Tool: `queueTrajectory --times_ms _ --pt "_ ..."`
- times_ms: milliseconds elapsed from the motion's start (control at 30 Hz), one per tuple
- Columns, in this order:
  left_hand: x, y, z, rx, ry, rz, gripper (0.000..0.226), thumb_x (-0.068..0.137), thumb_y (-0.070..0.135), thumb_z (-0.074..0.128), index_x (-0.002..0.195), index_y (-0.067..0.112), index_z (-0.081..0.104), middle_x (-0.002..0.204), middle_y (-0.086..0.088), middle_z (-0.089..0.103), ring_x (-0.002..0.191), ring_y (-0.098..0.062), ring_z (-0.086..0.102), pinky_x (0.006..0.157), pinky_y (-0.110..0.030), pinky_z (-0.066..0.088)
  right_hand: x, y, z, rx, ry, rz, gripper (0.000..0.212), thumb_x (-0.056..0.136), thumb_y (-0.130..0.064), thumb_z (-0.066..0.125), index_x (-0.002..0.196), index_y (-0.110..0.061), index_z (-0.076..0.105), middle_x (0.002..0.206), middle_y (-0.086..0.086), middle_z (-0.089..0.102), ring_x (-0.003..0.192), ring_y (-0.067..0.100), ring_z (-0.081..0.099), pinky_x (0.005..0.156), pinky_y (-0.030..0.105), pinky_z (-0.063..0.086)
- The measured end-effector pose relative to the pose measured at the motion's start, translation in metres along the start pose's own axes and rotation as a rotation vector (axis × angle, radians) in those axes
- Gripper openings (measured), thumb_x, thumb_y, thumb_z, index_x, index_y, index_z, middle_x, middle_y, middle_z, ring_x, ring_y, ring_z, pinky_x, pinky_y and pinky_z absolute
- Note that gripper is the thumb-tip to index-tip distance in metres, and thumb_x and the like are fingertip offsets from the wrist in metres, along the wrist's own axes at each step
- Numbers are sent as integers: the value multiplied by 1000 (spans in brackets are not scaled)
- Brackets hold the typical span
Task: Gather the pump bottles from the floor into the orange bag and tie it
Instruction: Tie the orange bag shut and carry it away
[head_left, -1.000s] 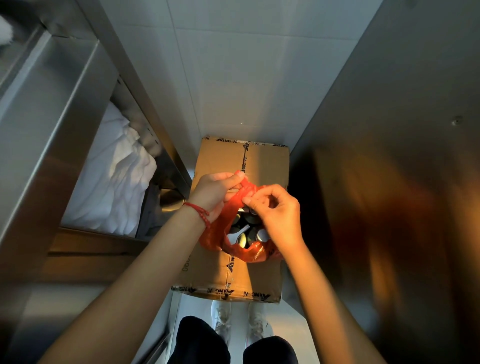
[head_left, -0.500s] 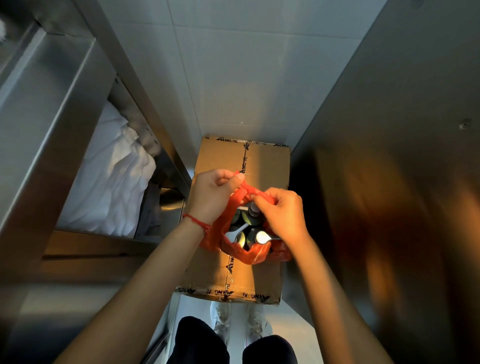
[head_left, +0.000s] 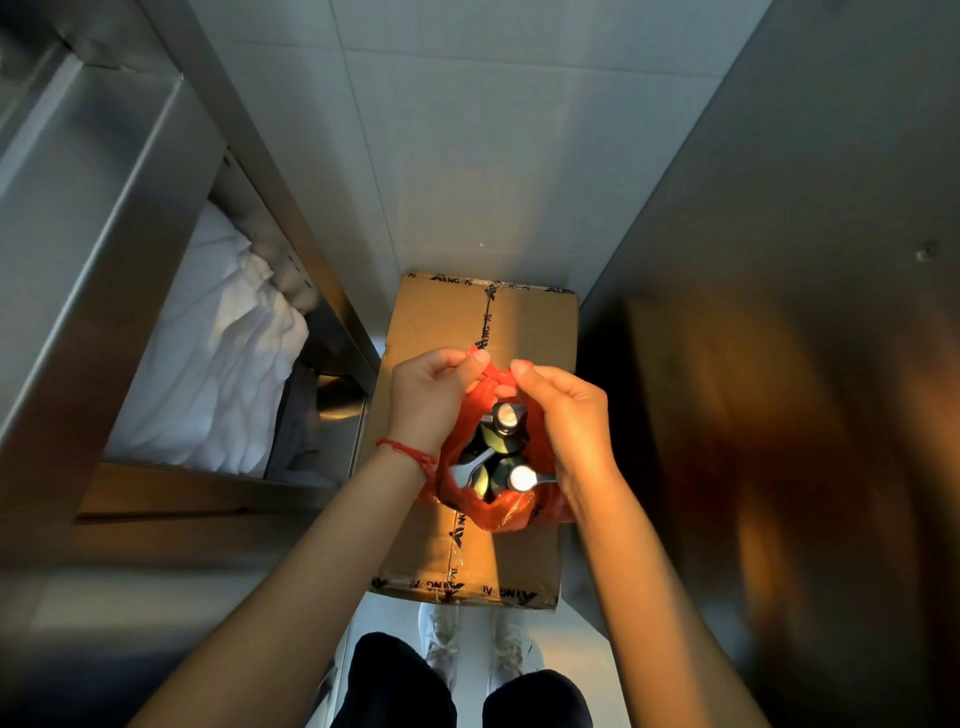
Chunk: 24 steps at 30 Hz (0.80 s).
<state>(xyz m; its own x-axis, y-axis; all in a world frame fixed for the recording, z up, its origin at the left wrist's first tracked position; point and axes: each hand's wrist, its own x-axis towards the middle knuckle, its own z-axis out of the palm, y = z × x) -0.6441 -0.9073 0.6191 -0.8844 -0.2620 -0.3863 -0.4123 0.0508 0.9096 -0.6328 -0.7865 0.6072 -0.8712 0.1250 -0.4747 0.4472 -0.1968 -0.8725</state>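
An orange plastic bag (head_left: 506, 512) rests on a sealed cardboard box (head_left: 530, 332). Inside it stand dark pump bottles (head_left: 500, 441) with silver pump heads, seen from above through the bag's open mouth. My left hand (head_left: 428, 397) pinches the bag's far rim on the left. My right hand (head_left: 569, 415) pinches the same rim just to the right, fingertips almost meeting those of the left hand. The lower parts of the bottles are hidden by the bag.
A steel shelf unit (head_left: 104, 249) stands at the left with white cloth (head_left: 218, 353) on its lower level. A steel panel (head_left: 779, 364) rises close on the right. Pale floor tiles (head_left: 467, 156) lie beyond the box. My shoes (head_left: 475, 649) are just below it.
Both hands have shifted up the bag's rim toward its far side. The mouth of the bag has opened wider, showing more of the pump heads.
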Motion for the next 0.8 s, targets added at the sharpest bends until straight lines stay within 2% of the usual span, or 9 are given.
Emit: queueTrajectory --times_ms 100,167,267,333,433,533,667,733,800 --pt "-1 -8 -1 -36 78 -17 31 78 25 66 48 24 61 56 4 57 61 -12 56 62 -25 47 1 2 1 82 116 -11 13 78 -20 69 66 -16 73 62 0 70 62 16 64 64 29 54" --pt "-1 -13 -5 -59 126 -29 26 79 22 65 53 23 63 61 2 62 66 -16 61 67 -29 50 0 5 -1 133 198 -28 15 81 -18 66 68 -14 72 65 0 72 64 16 66 62 26 54" --pt "0 -23 -16 -153 225 -68 20 82 12 62 63 17 64 61 -1 66 60 -12 66 61 -23 54 0 8 -13 317 349 11 22 85 -10 60 64 -13 69 61 1 72 57 13 67 55 24 54" --pt "1 -33 -28 -225 308 -122 22 83 6 60 63 14 64 53 3 67 54 -9 66 57 -21 56 2 12 -27 439 455 86 17 86 -6 58 71 -11 63 57 1 68 51 10 64 52 21 53" --pt "-7 -47 -40 -244 365 -190 21 85 6 59 65 14 62 55 3 67 52 -3 65 53 -15 54 0 22 -42 475 528 174 8 87 -6 57 80 -7 60 71 7 64 61 17 63 64 26 53" --pt "-14 -46 -41 -264 340 -133 16 84 8 59 70 14 63 68 -2 66 58 -5 66 55 -14 54 -6 24 -45 424 508 36 9 86 -4 57 79 -6 63 65 2 66 59 11 64 64 25 53" --pt "-13 -24 -45 -135 143 189 20 80 8 63 70 24 69 63 9 70 68 -9 67 66 -20 56 -12 10 -46 84 361 -277 30 84 -3 60 64 -23 67 57 -14 68 61 1 61 64 16 51" --pt "-12 -10 -41 -35 59 303 18 79 11 66 71 26 70 67 7 70 71 -14 67 70 -25 55 -15 0 -38 -43 294 -387 31 81 1 61 66 -26 66 58 -20 67 60 -5 60 62 9 47" --pt "-10 4 -30 35 -9 367 11 77 13 68 73 22 71 68 6 70 68 -11 65 67 -23 53 -17 -11 -25 -161 210 -465 31 79 0 63 68 -29 67 61 -24 68 62 -8 61 62 6 43"
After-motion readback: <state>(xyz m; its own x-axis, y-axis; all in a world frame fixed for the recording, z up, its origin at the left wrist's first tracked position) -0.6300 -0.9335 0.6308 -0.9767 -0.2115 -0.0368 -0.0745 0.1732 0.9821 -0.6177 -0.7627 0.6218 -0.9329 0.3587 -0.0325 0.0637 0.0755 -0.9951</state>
